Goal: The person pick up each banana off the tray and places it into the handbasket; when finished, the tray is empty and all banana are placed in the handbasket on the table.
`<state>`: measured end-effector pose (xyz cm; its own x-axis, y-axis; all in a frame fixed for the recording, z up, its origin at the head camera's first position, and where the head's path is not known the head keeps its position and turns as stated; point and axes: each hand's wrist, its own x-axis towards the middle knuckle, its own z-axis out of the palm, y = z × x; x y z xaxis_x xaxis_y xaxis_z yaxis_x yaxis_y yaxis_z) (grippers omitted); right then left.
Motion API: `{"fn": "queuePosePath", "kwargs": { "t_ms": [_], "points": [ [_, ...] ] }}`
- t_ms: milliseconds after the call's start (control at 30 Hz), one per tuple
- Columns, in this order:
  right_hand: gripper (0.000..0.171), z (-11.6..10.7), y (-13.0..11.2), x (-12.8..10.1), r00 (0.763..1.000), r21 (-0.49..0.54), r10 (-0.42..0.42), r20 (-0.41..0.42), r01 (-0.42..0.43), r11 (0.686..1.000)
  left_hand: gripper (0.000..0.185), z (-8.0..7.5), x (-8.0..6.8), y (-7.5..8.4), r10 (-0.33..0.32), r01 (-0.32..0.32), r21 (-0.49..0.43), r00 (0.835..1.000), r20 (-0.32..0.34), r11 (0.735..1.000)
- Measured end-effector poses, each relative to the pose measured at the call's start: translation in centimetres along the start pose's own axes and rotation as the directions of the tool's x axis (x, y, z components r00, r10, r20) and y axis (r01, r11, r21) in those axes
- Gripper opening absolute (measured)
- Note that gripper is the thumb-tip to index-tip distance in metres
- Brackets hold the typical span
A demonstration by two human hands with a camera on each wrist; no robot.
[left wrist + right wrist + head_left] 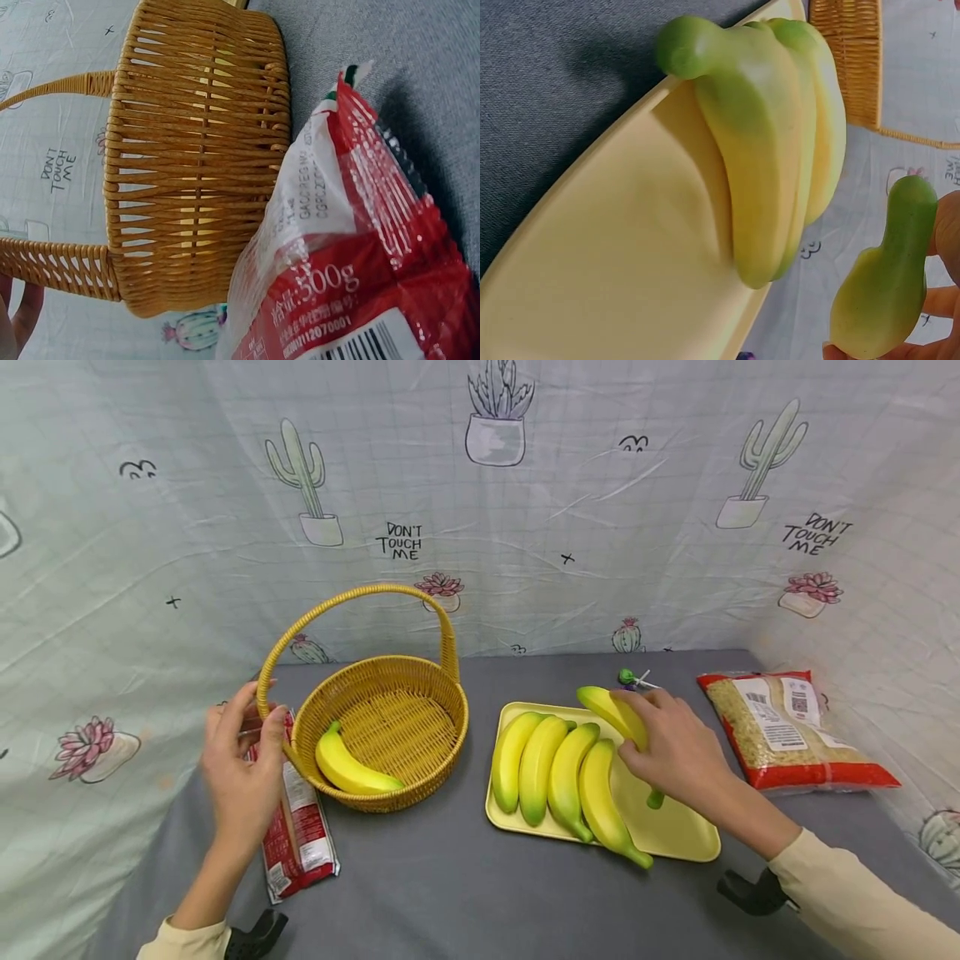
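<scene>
Yellow banana (621,717) partly hidden under right hand (675,752), fingers curled round it above tray (675,835). Left hand (243,760) grips basket (390,727) handle; fingertips hidden behind it.

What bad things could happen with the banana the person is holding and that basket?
The right hand grips a banana just above the four bananas lying tight together on the yellow tray; a careless swing might knock them off. The left hand holds only the handle base of the basket, so the basket could tip, and the banana inside might roll. The red packet beside the basket could get pushed.
</scene>
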<state>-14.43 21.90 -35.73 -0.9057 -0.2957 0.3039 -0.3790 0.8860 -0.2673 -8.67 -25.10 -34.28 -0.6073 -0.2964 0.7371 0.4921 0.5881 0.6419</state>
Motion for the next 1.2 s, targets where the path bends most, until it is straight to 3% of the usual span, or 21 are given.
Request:
{"fn": "queuePosePath", "kwargs": {
  "t_ms": [167, 367, 600, 733, 967, 1200],
  "points": [
    [0.067, -0.3, -0.6, 0.3, 1.000, -0.004, -0.024, 0.005, 0.024, 1.000, 0.037, 0.0, 0.0, -0.4, -0.003, 0.003, -0.016, 1.000, 0.007, 1.000],
    [0.066, -0.8, -1.2, 0.8, 0.997, -0.007, -0.065, -0.032, 0.064, 0.998, 0.039, 0.0, 0.1, -3.2, 0.002, -0.002, -0.005, 1.000, 0.015, 1.000],
    [0.063, -1.2, -1.8, 1.3, 0.995, -0.012, -0.093, -0.043, 0.092, 0.996, 0.038, -0.1, -0.1, -2.0, -0.012, 0.012, 0.004, 1.000, 0.005, 1.000],
    [0.063, -1.3, -2.0, 1.5, 0.993, -0.013, -0.102, -0.052, 0.102, 0.995, 0.038, -0.1, -0.1, -2.8, -0.018, 0.018, 0.015, 1.000, 0.001, 1.000],
    [0.063, -1.6, -2.6, 2.1, 0.993, -0.007, -0.108, -0.050, 0.108, 0.994, 0.037, -0.1, 0.2, -0.8, -0.005, 0.005, -0.008, 1.000, 0.001, 1.000],
    [0.062, -1.8, -3.6, 2.8, 0.992, -0.014, -0.121, -0.041, 0.121, 0.993, 0.037, -0.1, 0.0, -0.1, -0.011, 0.011, -0.007, 1.000, 0.009, 1.000]
  ]
}}
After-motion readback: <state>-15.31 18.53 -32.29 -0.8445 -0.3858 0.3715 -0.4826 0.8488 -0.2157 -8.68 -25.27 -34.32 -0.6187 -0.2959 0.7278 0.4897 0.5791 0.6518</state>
